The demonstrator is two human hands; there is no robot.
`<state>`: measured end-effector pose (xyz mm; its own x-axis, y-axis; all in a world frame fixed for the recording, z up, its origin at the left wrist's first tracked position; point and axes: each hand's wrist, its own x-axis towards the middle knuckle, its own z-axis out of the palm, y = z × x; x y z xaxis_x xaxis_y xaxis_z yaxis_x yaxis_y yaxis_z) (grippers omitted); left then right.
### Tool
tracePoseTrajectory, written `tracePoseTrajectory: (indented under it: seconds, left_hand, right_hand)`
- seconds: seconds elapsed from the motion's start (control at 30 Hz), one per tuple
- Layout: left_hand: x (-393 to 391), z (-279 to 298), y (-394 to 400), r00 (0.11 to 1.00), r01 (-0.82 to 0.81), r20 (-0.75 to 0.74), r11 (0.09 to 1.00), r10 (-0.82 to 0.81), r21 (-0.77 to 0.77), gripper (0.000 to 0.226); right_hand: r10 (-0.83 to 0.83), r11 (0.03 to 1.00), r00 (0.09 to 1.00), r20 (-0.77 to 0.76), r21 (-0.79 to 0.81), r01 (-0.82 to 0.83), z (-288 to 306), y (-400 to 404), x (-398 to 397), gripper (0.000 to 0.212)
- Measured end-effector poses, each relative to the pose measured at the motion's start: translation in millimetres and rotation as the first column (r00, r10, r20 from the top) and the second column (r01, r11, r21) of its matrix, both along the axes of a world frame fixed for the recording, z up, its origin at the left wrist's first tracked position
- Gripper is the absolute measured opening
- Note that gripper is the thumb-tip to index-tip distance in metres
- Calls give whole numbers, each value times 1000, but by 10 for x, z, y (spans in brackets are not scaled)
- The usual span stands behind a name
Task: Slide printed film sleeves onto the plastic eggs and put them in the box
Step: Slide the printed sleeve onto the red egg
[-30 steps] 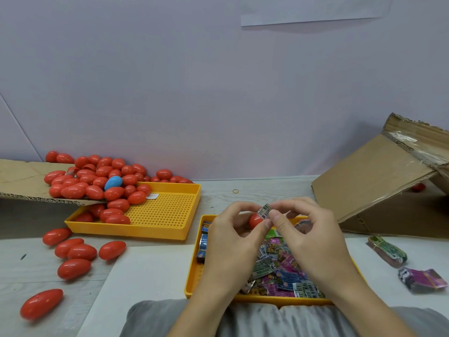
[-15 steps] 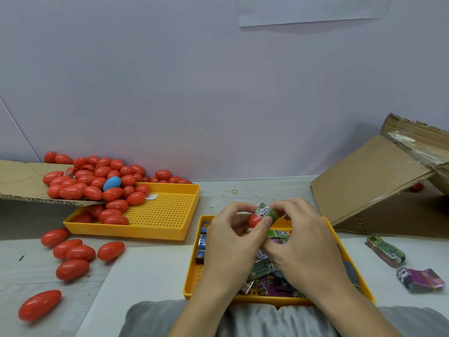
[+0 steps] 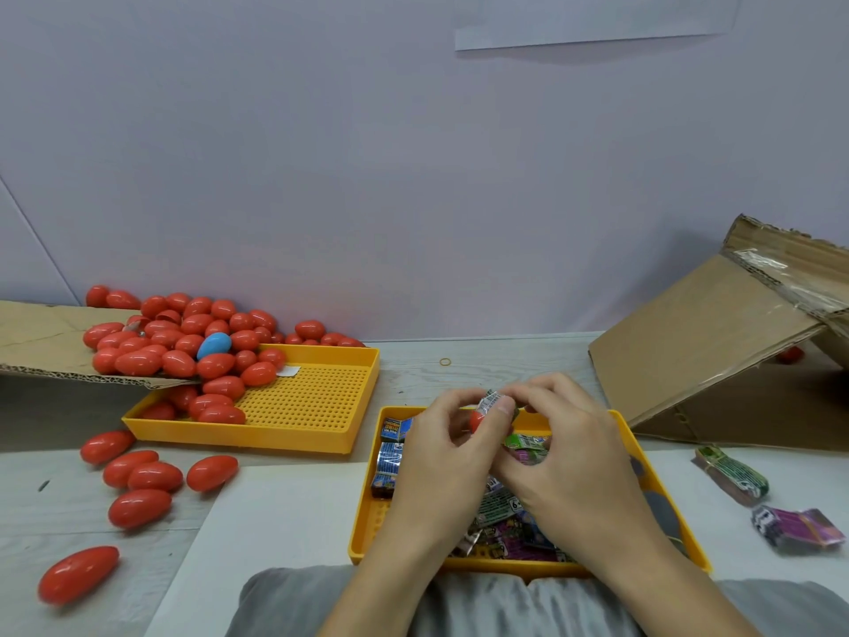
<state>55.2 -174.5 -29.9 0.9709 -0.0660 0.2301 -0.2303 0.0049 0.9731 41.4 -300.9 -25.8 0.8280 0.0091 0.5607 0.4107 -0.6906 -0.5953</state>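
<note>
Egg supply: glossy red plastic eggs (image 3: 183, 349) pile far to the left of the hands, spilling off a cardboard flap into a yellow perforated plastic tray (image 3: 303, 402); more lie loose on the grey wooden table (image 3: 482, 360).
Left hand: the left hand (image 3: 436, 457) pinches the small red plastic egg being sleeved (image 3: 476, 419), its red tip showing just right of the thumb.
Sleeve: the printed film sleeve (image 3: 492, 401) sits partly over that egg, between both hands.
Right hand: the right hand (image 3: 569, 457) pinches the sleeve's edge, fingers curled.
Sleeve stock: a yellow plastic tray of printed sleeves (image 3: 620, 434) lies directly beneath both hands.
Box: the tilted brown cardboard box (image 3: 698, 333) stands well right of the right hand.
Technique: judged best to hold the egg steady, keep the film round, and draw it evenly so it doesn't crease or skew.
</note>
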Motion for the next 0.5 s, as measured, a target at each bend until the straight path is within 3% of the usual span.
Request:
tracePoseTrajectory:
  seconds: [0.5]
  left_hand:
    - [-12, 33, 4, 996, -3, -91, 997, -5, -81, 23]
  right_hand:
    - [132, 991, 991, 14, 30, -132, -23, -9, 25, 35]
